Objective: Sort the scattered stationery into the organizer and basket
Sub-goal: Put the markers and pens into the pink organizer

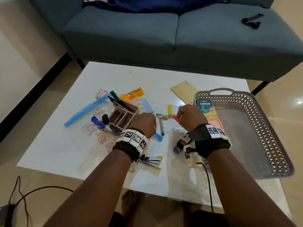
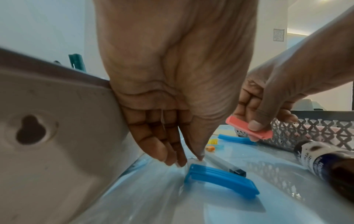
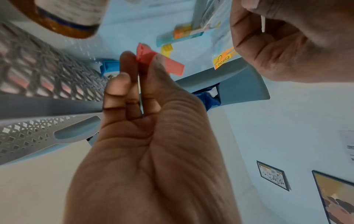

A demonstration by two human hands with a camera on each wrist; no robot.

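Note:
My right hand pinches a pink clip between thumb and fingers, lifted above the table beside the grey perforated basket. The right wrist view shows this pinch on the pink clip. My left hand points straight down next to the pink organizer, its fingertips at the clear plastic just beyond a blue clip; it holds nothing. In the head view the left hand hides its own fingers. The organizer holds several markers.
A grey clip, yellow clip, another blue clip, a stapler and a dark bottle lie on the white table. A medicine box sits in the basket. A blue sofa stands behind.

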